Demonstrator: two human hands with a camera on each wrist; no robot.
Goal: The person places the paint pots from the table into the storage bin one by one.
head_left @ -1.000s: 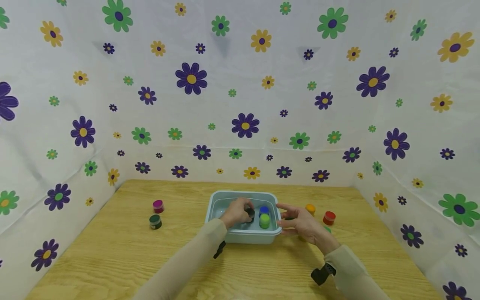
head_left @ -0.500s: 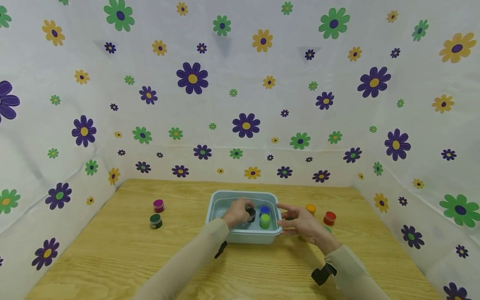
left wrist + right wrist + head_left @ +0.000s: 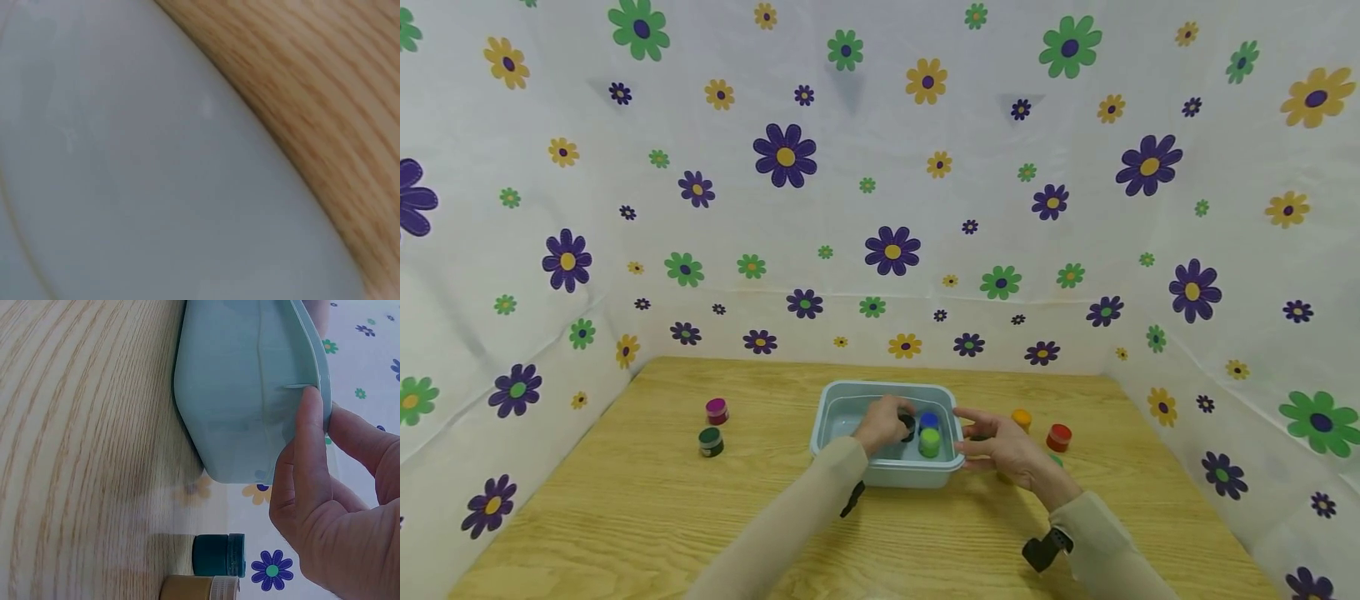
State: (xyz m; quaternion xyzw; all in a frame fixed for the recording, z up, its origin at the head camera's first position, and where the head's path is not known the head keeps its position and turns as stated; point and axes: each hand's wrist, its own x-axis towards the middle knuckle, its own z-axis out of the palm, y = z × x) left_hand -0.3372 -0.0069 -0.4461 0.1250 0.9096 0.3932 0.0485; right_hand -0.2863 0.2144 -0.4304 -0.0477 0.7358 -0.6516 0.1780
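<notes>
Inside the pale blue plastic bin [image 3: 891,477], my left hand [image 3: 883,422] grips a small black jar [image 3: 907,427] from above. Close to its right stand a blue jar [image 3: 928,421] and a light green jar [image 3: 929,442]. My right hand [image 3: 1003,447] is at the bin's right end, its fingers spread and touching the rim. In the right wrist view, fingertips [image 3: 309,403] meet the outside of the rim. The left wrist view has only the bin wall [image 3: 175,162] and the wood; that hand is out of it.
A magenta jar [image 3: 717,412] and a dark green jar [image 3: 711,442] stand left on the wooden table [image 3: 760,533]. Right of the bin are an orange jar [image 3: 1021,418], a red jar [image 3: 1059,437] and a partly hidden green jar [image 3: 1056,459]. A teal jar [image 3: 219,555] stands below the right hand.
My left hand has shifted a little to the right inside the bin, bringing the black jar nearer the blue and light green jars. The right hand stays at the rim.
</notes>
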